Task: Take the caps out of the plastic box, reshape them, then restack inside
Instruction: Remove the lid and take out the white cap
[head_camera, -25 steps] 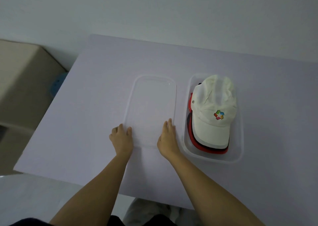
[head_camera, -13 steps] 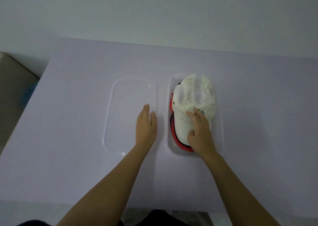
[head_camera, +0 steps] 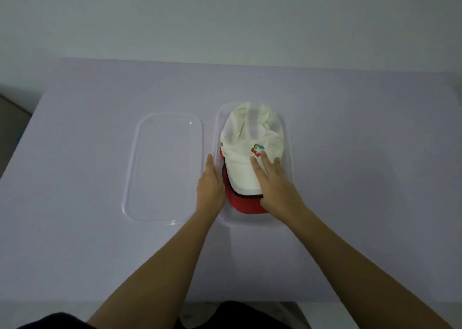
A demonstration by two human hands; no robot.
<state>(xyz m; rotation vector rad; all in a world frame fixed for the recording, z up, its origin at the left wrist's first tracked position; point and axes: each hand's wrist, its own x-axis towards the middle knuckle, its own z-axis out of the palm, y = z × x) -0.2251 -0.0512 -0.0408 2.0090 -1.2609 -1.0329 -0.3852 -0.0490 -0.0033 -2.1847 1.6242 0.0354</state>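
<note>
Since letting go of the lid (head_camera: 162,168), now lying just left of the hands, laying the right hand (head_camera: 275,186) flat, straight-fingered, on the white cap (head_camera: 245,138) and setting the open left hand (head_camera: 209,191) against the plastic box (head_camera: 288,153) wall. Likely beginning removal. Still sitting inside, pointing brim toward the hands, running lengthwise away from them.

right hand (head_camera: 275,188) flat on white cap (head_camera: 245,148) | left hand (head_camera: 210,186) beside box (head_camera: 217,126)
</note>
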